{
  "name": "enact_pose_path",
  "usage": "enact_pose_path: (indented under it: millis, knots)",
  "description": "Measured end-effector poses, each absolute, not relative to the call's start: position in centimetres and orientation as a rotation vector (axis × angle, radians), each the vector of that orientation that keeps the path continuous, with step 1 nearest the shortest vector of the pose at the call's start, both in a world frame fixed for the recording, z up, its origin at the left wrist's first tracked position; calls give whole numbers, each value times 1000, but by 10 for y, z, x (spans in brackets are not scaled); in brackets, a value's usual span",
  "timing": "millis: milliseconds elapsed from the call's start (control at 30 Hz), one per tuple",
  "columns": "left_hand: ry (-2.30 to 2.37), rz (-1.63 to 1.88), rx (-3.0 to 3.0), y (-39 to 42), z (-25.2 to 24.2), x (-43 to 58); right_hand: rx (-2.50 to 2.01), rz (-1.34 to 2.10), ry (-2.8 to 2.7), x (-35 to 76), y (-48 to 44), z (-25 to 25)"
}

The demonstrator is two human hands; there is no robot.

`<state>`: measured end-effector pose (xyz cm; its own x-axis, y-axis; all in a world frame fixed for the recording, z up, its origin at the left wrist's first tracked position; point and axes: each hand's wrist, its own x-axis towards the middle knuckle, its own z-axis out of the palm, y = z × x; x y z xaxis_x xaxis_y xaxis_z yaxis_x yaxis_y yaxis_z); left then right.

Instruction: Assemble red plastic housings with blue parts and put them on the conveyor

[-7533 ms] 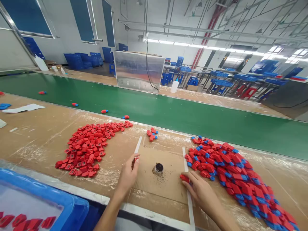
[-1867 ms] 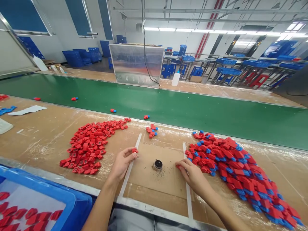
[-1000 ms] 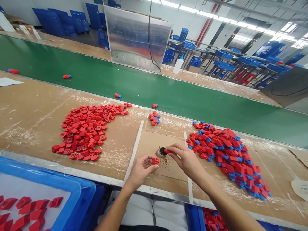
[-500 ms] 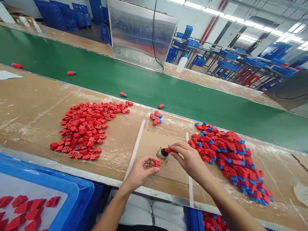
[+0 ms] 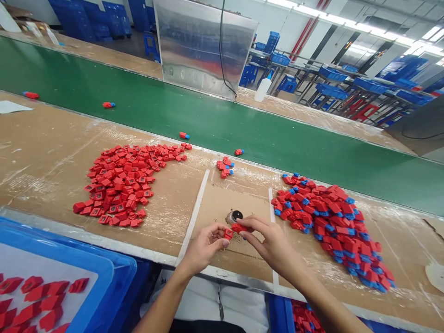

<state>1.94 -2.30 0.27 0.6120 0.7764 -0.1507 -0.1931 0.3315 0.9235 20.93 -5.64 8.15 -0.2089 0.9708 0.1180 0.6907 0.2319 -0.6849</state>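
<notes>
Between the thumb and fingers of my left hand is a small red hollow plastic piece, its opening facing up. My right hand pinches a red piece with a bit of blue, held right beside the left one; whether the two touch I cannot tell. Just behind them stands a small round pot with dark contents, with brown specks scattered about it on the cardboard. A heap of red pieces lies to the left. Red-and-blue pieces are piled at the right.
Beyond the cardboard-covered bench runs a green conveyor belt carrying a few red-and-blue pieces. Several more lie in a small cluster near its edge. Blue trays stand at the lower left, and a blue bin below the bench edge.
My right hand has drawn the red piece from the pot's mouth down to the piece in my left hand. Pieces on the belt have shifted slightly right.
</notes>
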Motion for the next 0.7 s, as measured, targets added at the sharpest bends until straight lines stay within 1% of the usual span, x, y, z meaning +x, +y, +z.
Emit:
enact_pose_path:
  millis: [433, 700]
  knots:
    - [617, 646, 1083, -23, 7, 18, -1505, 743, -2016, 207, -64, 68]
    - [678, 557, 1332, -22, 9, 12, -1532, 722, -2034, 196, -74, 59]
